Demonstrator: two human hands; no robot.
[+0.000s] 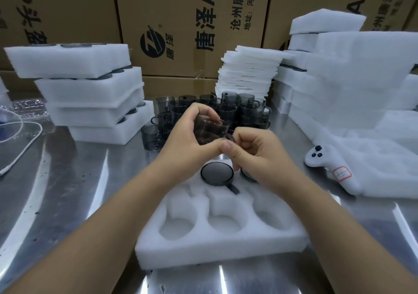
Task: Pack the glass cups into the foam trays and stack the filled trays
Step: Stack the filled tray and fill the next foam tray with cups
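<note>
The fingers (202, 111) of the left hand (187, 139) are curled round a smoky glass cup (211, 128), which is held tilted in the air beyond the far edge of the foam tray (221, 246). The right hand (260, 155) is closed, and the cup's near side is pinched by its thumb and bent fingers. The tray is laid near the front edge of the tabletop (67, 180). A seated cup (217, 173) is seen in its far row, and a second cup (247, 175) is half hidden under the right hand. Loose cups (228, 110) are clustered towards the far edge, and filled trays (90, 94) are stacked at the far left.
</note>
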